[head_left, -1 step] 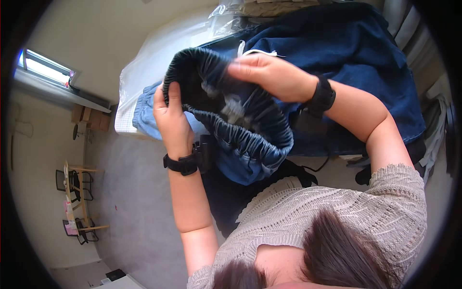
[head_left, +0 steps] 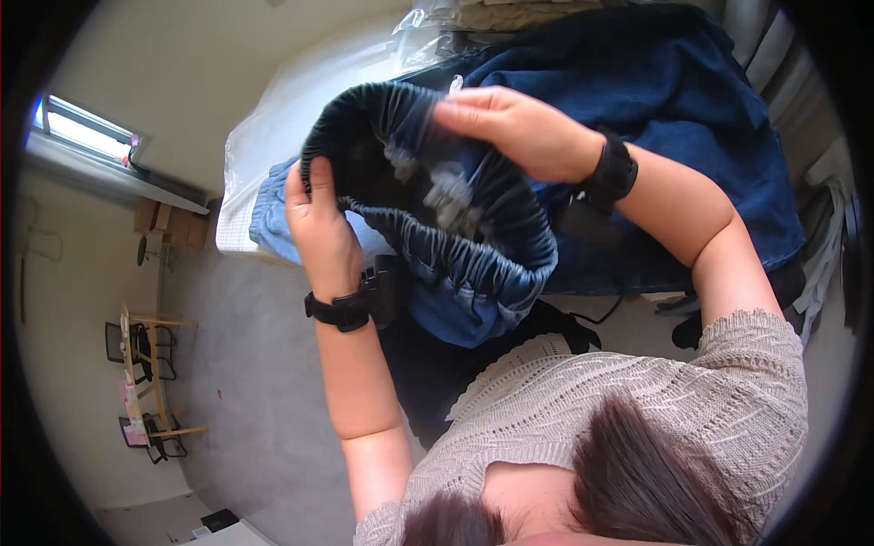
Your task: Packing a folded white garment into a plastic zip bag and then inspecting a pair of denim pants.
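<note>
In front of me hangs a blue denim garment (head_left: 478, 314) with a gathered elastic waistband (head_left: 428, 238), its opening spread and turned up toward me. My left hand (head_left: 320, 218) is closed on the band's left edge, thumb over the rim. At the far right of the opening my right hand (head_left: 519, 127) pinches the band between thumb and fingers. Pale, frayed-looking bits (head_left: 451, 196) show on the dark inside; what they are I cannot tell. Beneath and left of it lies a light blue denim piece (head_left: 273, 214), also gathered at its edge.
A large dark blue denim cloth (head_left: 637, 82) covers the right of the table. Clear plastic sheeting (head_left: 309, 100) lies over the far left part. Folded beige cloth (head_left: 519, 16) is at the back. Chairs (head_left: 150, 350) and cardboard boxes (head_left: 173, 223) stand far left.
My left hand has shifted slightly left with the band's edge, and the waistband opening is a little wider. My right hand keeps its hold, nearly in the same place.
</note>
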{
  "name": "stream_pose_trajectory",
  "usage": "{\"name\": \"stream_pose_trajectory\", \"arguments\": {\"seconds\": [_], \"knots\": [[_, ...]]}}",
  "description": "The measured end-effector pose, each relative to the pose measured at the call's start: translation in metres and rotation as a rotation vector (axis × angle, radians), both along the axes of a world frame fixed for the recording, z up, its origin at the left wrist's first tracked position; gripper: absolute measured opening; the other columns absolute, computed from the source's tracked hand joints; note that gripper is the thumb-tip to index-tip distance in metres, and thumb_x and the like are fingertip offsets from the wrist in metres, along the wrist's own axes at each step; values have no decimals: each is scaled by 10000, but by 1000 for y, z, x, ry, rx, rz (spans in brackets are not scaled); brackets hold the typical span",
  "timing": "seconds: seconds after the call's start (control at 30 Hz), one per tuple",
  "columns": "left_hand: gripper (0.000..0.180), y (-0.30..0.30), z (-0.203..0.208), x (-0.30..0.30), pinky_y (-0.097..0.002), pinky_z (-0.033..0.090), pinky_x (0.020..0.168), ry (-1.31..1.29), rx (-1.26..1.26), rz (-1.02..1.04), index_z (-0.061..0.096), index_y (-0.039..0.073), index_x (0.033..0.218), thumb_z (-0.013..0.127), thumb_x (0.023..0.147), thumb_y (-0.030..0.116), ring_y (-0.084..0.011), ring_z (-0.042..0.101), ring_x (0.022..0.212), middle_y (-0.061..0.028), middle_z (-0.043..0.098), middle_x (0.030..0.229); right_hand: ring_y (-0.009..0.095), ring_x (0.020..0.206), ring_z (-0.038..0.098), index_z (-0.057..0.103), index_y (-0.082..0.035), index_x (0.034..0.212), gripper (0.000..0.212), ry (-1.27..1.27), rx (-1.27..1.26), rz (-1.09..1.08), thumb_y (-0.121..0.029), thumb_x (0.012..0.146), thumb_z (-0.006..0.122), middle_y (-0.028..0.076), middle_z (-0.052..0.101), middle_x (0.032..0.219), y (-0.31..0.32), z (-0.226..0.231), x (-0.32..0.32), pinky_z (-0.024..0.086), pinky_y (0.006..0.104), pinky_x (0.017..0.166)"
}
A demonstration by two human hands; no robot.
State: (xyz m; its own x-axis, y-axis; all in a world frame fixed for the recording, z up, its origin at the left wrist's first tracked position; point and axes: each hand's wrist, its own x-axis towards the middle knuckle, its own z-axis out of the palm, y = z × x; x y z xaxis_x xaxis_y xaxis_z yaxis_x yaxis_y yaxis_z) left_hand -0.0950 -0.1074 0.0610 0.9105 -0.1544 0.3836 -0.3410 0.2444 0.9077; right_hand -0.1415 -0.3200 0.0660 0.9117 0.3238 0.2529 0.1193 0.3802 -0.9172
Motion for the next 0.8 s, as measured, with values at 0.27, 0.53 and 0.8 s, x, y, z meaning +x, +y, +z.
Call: {"name": "stream_pose_trajectory", "arguments": {"seconds": [0.27,0.53,0.8], "knots": [[305,2,-15,6,-312,430,841,307,-339,-229,543,-8,1035,438,910,249,-188,559,917,-102,590,1017,94,973,528,519,-12,1133,343,18,68,-255,-253,891,487,22,563,1090,-30,1,16,416,233,862],[396,-5,-41,-4,-340,433,848,400,-353,-402,525,-33,1037,522,854,318,-212,575,877,-114,597,961,120,912,545,532,5,1063,299,241,234,242,-202,848,535,54,579,1005,-32,-18,22,427,263,857],[187,-3,-31,-9,-265,483,698,458,-272,-402,590,-15,915,594,781,116,-157,593,737,-75,620,838,124,876,541,521,34,1065,365,74,-290,12,-127,751,615,67,586,953,-32,-2,22,425,239,833]]}}
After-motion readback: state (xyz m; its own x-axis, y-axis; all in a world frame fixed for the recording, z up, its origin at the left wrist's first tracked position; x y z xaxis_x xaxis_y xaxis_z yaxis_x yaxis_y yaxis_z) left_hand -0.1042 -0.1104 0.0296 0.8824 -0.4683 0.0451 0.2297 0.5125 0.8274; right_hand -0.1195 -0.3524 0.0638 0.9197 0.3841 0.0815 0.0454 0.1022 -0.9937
